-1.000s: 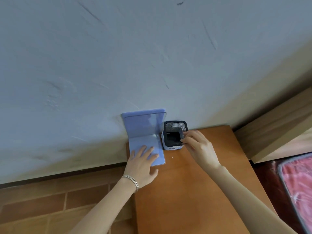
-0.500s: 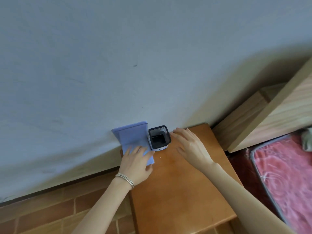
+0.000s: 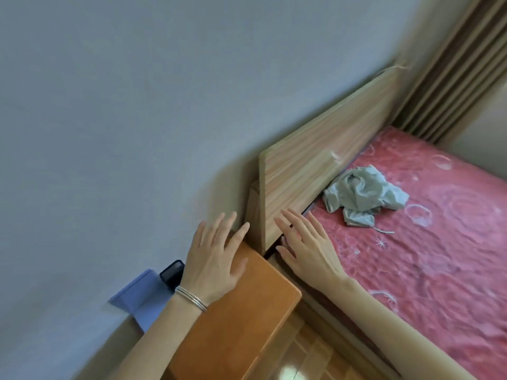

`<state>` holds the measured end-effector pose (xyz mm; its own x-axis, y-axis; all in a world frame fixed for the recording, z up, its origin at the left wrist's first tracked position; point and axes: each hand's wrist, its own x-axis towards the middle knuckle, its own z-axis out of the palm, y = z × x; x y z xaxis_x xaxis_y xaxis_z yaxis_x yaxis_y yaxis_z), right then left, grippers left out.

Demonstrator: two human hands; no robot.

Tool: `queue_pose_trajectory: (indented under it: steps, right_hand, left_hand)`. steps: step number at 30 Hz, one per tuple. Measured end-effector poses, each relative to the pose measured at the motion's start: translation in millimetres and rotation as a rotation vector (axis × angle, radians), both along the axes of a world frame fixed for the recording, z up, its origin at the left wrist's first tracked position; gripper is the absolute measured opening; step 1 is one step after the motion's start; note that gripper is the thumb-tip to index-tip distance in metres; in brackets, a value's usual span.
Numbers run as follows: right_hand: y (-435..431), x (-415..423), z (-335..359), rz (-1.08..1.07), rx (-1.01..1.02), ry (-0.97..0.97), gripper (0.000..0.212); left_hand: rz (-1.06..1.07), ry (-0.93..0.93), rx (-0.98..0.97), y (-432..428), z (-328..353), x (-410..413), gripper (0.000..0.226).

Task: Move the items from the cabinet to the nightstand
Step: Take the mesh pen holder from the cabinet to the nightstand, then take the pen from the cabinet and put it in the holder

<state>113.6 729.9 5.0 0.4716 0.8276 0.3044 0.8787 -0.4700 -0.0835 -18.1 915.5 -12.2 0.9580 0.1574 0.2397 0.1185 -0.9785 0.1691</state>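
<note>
Left hand [image 3: 214, 259] hovers released, fingers spread, over the nightstand [image 3: 241, 325]; right hand [image 3: 307, 248], likewise released, just beside it. Mesh pen cup [image 3: 172, 271] and blue bookend [image 3: 137, 294] stand at its back.

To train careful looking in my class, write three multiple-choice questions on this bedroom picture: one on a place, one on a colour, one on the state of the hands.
1. Where does the crumpled cloth lie?
A) on the floor
B) on the pink mattress
C) in a drawer

2. What colour is the folded stand by the wall?
A) lilac-blue
B) red
C) yellow

3. How are the left hand and right hand?
A) both gripping items
B) one in a fist
C) both open, holding nothing

Answers:
1 B, it lies on the mattress by the headboard.
2 A, its panels are lilac-blue.
3 C, fingers are spread with nothing in them.
</note>
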Motion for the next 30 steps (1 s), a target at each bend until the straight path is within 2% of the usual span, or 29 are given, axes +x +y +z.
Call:
queue_pose_trajectory:
  steps: [8,16,22,30]
  right_hand:
    - [-126.8,-87.6,39.9,-0.48,-0.027,-0.056,0.054]
    - [-256.3,-251.3,50.0,-1.035,-0.121,0.013,0.056]
    - [-335.3,-406.3,77.2,-1.469,-0.153,0.049,0.053]
    - [-387.4,-627.7,105.1,-1.952,-0.164,0.063,0.054]
  left_hand:
    - [-0.502,-0.025,0.064,-92.9,55.9,17.0,0.067]
    - [-1.024,-0.016,0.074,-238.0,77.8,-14.0,0.062]
    - [-1.421,-0.075,0.03,-375.3,98.7,-92.2,0.061]
    - [-1.897,-0.171,0.012,-525.8,129.5,-270.5,0.061]
